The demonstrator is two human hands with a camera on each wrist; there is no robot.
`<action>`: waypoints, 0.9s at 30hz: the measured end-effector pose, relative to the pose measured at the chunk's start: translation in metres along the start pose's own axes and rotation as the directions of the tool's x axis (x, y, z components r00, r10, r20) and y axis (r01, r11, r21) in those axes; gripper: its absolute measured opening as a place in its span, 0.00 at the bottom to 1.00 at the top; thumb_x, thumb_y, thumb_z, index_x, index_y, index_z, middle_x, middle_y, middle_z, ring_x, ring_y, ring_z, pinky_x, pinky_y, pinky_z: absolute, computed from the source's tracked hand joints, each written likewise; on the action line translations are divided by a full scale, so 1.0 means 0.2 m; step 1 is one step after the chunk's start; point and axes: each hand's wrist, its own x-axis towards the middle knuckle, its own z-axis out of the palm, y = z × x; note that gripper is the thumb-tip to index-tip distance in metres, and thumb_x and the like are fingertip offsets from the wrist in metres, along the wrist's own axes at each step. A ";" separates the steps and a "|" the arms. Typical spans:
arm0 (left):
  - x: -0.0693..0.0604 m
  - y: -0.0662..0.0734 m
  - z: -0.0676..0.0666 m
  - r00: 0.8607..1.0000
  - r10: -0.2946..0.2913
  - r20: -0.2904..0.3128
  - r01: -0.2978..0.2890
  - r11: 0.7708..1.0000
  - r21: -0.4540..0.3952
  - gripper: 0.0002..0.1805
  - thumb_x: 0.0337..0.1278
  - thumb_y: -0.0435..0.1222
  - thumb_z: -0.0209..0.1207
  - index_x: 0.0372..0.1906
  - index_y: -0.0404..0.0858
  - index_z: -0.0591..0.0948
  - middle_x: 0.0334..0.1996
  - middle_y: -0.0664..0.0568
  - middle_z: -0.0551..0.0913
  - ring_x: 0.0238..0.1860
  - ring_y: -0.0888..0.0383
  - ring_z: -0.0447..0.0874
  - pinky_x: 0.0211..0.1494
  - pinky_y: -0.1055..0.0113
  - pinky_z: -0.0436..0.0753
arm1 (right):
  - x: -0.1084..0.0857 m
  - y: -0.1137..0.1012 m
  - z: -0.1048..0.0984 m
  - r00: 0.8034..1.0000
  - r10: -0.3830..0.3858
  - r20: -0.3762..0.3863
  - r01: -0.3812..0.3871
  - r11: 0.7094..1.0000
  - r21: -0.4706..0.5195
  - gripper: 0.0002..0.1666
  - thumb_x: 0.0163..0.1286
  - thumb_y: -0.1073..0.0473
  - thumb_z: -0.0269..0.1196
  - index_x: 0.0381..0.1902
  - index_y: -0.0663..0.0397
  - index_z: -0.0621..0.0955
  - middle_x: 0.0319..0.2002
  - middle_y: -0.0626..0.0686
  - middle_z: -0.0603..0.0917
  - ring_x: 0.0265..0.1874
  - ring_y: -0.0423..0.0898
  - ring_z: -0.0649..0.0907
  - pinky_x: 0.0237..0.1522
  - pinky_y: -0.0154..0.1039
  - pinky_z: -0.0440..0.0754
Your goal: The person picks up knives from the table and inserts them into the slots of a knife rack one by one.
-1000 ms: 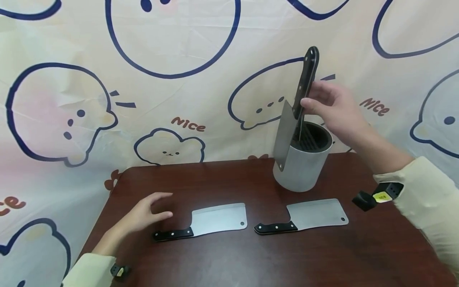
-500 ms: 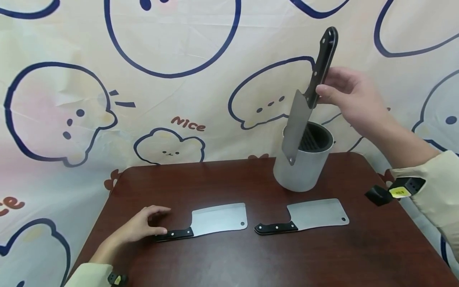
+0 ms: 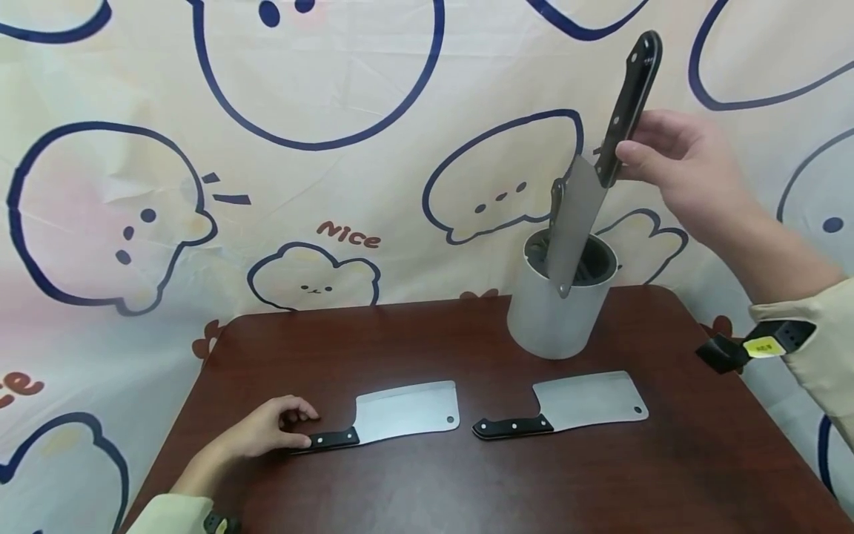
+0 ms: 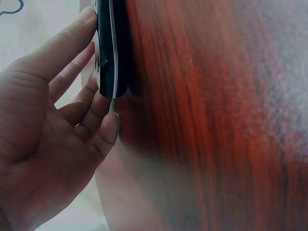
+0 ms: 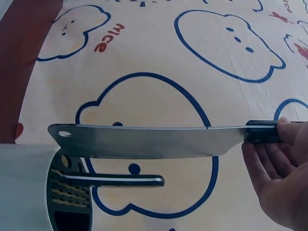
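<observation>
My right hand (image 3: 700, 167) pinches the black handle of a raised cleaver (image 3: 575, 222) between thumb and fingers; its blade slants down in front of the white cylindrical holder (image 3: 557, 322). The right wrist view shows that blade (image 5: 144, 142) beside the holder's slotted opening, outside the slots, with the hand (image 5: 286, 178) at its handle. Low on the left, my left hand (image 3: 256, 430) holds the end of the left cleaver (image 3: 407, 410), which lies flat. In the left wrist view, the thumb and curled fingers of the hand (image 4: 53, 125) are around the handle (image 4: 110, 53).
Another cleaver (image 3: 594, 400) lies flat on the dark wooden table (image 3: 400, 489), right of the left one, its handle pointing left. A further black handle (image 5: 130, 180) sticks out of the holder's slots. Behind the table hangs a patterned cloth (image 3: 320, 193).
My right hand has moved up and right with its cleaver, whose blade has tilted and risen. My left hand has come down onto the left cleaver's handle, and its fingers have curled.
</observation>
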 end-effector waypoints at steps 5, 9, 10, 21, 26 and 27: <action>-0.01 0.01 0.00 1.000 -0.004 0.026 0.005 0.999 -0.045 0.14 0.57 0.36 0.72 0.47 0.38 0.84 0.41 0.51 0.82 0.39 0.52 0.76 0.41 0.64 0.78 | 0.01 0.02 -0.05 0.999 0.011 -0.039 -0.012 1.000 0.000 0.25 0.76 0.57 0.62 0.69 0.51 0.76 0.52 0.44 0.86 0.47 0.34 0.86 0.62 0.28 0.74; -0.01 0.01 0.00 1.000 -0.001 0.019 0.002 0.999 -0.045 0.14 0.60 0.37 0.71 0.47 0.37 0.84 0.39 0.50 0.82 0.39 0.52 0.77 0.40 0.65 0.78 | 0.03 0.03 -0.08 0.997 0.038 -0.063 -0.038 0.999 0.008 0.27 0.76 0.55 0.62 0.70 0.50 0.75 0.53 0.44 0.85 0.43 0.31 0.87 0.69 0.32 0.67; 0.00 0.01 0.00 1.000 -0.001 0.015 0.002 0.999 -0.043 0.14 0.60 0.38 0.71 0.47 0.36 0.84 0.39 0.50 0.82 0.39 0.52 0.77 0.40 0.65 0.78 | 0.03 0.03 -0.09 0.997 0.047 -0.067 -0.046 0.999 0.010 0.27 0.75 0.55 0.62 0.70 0.50 0.75 0.55 0.44 0.85 0.43 0.31 0.87 0.72 0.34 0.64; 0.01 0.00 0.02 1.000 0.010 0.017 -0.009 1.000 -0.019 0.18 0.55 0.41 0.74 0.46 0.38 0.84 0.39 0.52 0.82 0.39 0.58 0.77 0.42 0.65 0.79 | 0.08 0.06 -0.13 0.987 0.125 -0.099 -0.126 0.992 0.005 0.30 0.75 0.51 0.62 0.72 0.46 0.73 0.62 0.45 0.83 0.45 0.30 0.87 0.77 0.42 0.53; -0.01 0.01 0.02 1.000 0.014 0.021 -0.014 1.000 -0.001 0.18 0.52 0.40 0.76 0.45 0.40 0.84 0.38 0.56 0.81 0.39 0.60 0.76 0.41 0.66 0.78 | 0.09 0.08 -0.10 0.987 0.131 -0.091 -0.132 0.991 -0.004 0.29 0.75 0.50 0.62 0.71 0.43 0.75 0.59 0.44 0.84 0.47 0.32 0.86 0.78 0.58 0.47; -0.02 0.01 0.03 1.000 0.017 0.022 -0.017 1.000 0.003 0.18 0.51 0.40 0.76 0.45 0.41 0.84 0.38 0.56 0.80 0.39 0.60 0.76 0.41 0.67 0.78 | 0.09 0.08 -0.09 0.988 0.128 -0.087 -0.129 0.992 -0.008 0.29 0.75 0.50 0.62 0.71 0.43 0.75 0.59 0.44 0.84 0.47 0.33 0.87 0.77 0.62 0.46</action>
